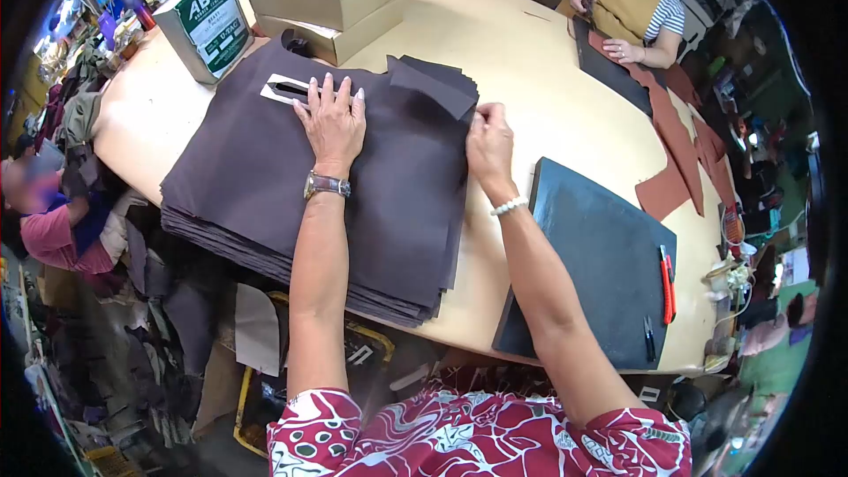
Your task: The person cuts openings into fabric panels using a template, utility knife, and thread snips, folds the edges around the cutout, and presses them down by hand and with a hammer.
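A thick stack of dark purple-brown sheets [265, 159], like leather or cloth, lies on the table in front of me. My left hand [332, 128] rests flat on the top sheet with fingers spread. Beside its fingertips is a small white piece with a dark slot [284, 89], partly covered by the hand. At the stack's right edge my right hand [491, 150] has its fingers closed on the rim of a dark sheet; the fingertips are partly hidden. A smaller dark flap [433, 88] lies over the stack's far right corner.
A black cutting board [592, 256] lies at right, bearing a red utility knife [667, 287] and a dark pen-like tool [649, 337]. Cardboard boxes [327, 4] and an ABC-labelled package [208, 26] stand behind the stack. A co-worker [627, 9] handles brown pieces [676, 150] across the table.
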Tool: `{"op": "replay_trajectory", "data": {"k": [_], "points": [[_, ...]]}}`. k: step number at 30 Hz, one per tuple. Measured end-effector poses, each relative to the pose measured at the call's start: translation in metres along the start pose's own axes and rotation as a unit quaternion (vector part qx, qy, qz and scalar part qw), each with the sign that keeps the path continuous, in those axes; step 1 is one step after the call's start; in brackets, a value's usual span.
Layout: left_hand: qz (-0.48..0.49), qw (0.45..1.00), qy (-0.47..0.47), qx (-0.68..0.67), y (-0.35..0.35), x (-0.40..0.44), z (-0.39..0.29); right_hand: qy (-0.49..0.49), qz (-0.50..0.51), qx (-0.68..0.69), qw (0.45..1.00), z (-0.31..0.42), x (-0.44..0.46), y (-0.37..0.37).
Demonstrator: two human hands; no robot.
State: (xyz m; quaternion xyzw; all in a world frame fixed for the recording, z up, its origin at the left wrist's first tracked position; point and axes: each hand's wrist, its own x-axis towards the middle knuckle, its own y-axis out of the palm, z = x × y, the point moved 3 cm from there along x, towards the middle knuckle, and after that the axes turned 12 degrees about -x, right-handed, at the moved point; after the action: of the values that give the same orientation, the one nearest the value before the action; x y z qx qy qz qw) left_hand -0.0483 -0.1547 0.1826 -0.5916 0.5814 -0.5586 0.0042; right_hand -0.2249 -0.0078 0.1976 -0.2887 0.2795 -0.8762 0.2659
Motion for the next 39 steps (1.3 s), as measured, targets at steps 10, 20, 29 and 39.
{"op": "replay_trajectory", "data": {"k": [10, 20, 29, 39], "points": [[0.005, 1.0, -0.007, 0.015, 0.0, 0.0, -0.001, -0.035, 0.122, 0.156, 0.98, -0.015, 0.003, -0.001], [-0.001, 1.0, -0.004, 0.012, 0.0, 0.001, 0.0, -0.062, 0.043, -0.109, 0.991, 0.004, -0.017, -0.011], [0.005, 1.0, 0.003, 0.028, 0.002, 0.001, 0.001, 0.135, 0.288, 0.451, 0.834, 0.003, -0.01, -0.001], [-0.006, 0.999, 0.031, 0.007, 0.003, -0.003, 0.005, -0.064, 0.193, -0.256, 0.945, 0.02, -0.006, 0.052]]}}
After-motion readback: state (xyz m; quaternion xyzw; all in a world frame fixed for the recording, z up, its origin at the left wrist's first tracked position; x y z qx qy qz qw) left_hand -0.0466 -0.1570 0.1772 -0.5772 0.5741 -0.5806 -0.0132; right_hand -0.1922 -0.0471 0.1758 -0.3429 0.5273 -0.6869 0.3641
